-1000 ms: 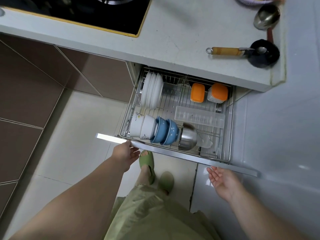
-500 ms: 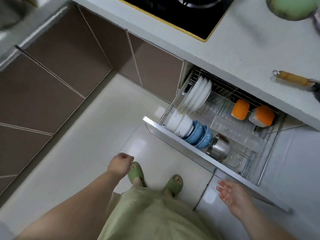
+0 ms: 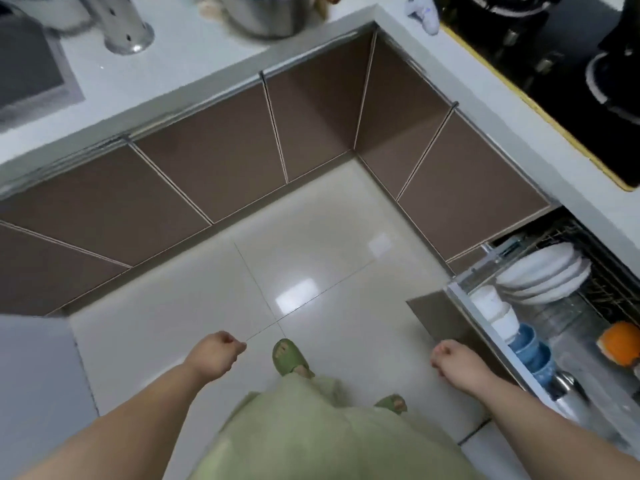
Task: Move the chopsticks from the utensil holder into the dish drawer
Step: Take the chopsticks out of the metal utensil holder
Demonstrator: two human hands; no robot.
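Observation:
The dish drawer (image 3: pixel 460 292) stands pulled out at the right edge, a wire rack holding white plates (image 3: pixel 543 275), white cups, blue bowls (image 3: pixel 533 355) and an orange-lidded container (image 3: pixel 620 342). A perforated steel utensil holder (image 3: pixel 121 26) stands on the far counter at top left; its top is cut off and no chopsticks show. My left hand (image 3: pixel 216 353) hangs over the floor in a loose fist, holding nothing. My right hand (image 3: pixel 457 360) is curled just left of the drawer front, also holding nothing.
Brown cabinet doors (image 3: pixel 214 174) line an L-shaped white counter. A sink (image 3: pixel 31 71) sits at top left, a steel pot (image 3: pixel 266 12) at top centre, and a black hob (image 3: pixel 571 81) at top right. Cream floor tiles (image 3: pixel 311 271) lie ahead, my green slippers below.
The view has swung left from the open drawer toward the corner and far counter. My left hand left the drawer front; both hands dropped and curled into loose fists.

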